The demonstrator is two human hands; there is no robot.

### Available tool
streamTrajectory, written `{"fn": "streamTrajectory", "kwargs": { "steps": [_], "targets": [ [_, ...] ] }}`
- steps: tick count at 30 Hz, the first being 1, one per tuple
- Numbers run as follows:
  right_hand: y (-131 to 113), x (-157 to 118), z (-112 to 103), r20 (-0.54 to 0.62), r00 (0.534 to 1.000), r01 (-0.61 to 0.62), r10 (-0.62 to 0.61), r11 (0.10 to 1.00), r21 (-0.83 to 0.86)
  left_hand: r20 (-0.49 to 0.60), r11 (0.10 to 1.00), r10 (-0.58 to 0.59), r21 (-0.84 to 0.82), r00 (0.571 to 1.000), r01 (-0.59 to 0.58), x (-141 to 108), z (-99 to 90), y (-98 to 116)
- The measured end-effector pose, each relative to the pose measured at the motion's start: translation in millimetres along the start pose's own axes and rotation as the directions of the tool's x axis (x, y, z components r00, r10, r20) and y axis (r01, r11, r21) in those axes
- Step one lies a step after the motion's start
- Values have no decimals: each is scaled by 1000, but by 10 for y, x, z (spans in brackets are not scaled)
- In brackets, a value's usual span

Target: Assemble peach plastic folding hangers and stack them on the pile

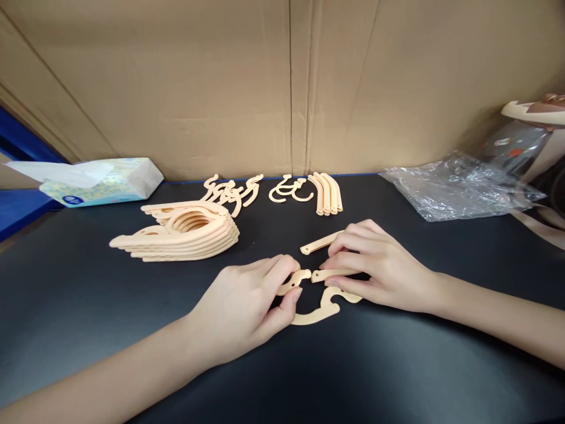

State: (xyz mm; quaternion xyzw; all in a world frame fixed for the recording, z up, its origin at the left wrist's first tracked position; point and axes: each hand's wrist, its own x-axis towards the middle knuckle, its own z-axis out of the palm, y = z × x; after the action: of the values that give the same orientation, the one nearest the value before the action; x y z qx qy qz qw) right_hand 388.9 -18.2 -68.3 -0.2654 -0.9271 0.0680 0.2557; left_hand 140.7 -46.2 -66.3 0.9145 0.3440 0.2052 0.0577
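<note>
My left hand [247, 306] pinches a small cream hanger hook [291, 284] between thumb and fingers; a small hole shows near its end. Close to its right, my right hand [371, 265] is closed on a straight cream hanger arm [333, 274] with a hole at its tip. The two ends nearly meet; whether they touch I cannot tell. Behind lies a second hanger arm [318, 242], partly hidden by my right fingers. In front of both hands, a curved cream hanger piece [320, 315] rests on the black table, its ends partly covered by my hands.
A stack of folded hangers [185, 241] lies at left. Along the back are loose hooks [225, 191], more hooks [291, 191] and a row of hanger arms [326, 194]. A tissue pack [106, 179] stands back left, a clear plastic bag [459, 185] back right. Cardboard [220, 88] walls the rear.
</note>
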Motion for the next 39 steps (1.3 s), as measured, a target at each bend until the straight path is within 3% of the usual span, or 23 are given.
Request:
{"fn": "streamTrajectory", "kwargs": {
  "steps": [6, 14, 23, 39],
  "targets": [
    [-3, -1, -1, -39, 998, 54, -53, 998, 15, 23, 999, -47, 2, 999, 47, 14, 17, -1],
    [-15, -9, -9, -72, 996, 59, -62, 997, -40, 136, 970, -225, -61, 965, 234, 147, -4, 44],
    [-5, 8, 5, -91, 993, 60, -69, 994, -95, 41, 999, -32, 41, 999, 31, 163, 73, 5],
    [-57, 18, -4, -119, 983, 120, -143, 976, -182, 58, 998, -4, 69, 998, 0, 176, 63, 25]
  ]
}}
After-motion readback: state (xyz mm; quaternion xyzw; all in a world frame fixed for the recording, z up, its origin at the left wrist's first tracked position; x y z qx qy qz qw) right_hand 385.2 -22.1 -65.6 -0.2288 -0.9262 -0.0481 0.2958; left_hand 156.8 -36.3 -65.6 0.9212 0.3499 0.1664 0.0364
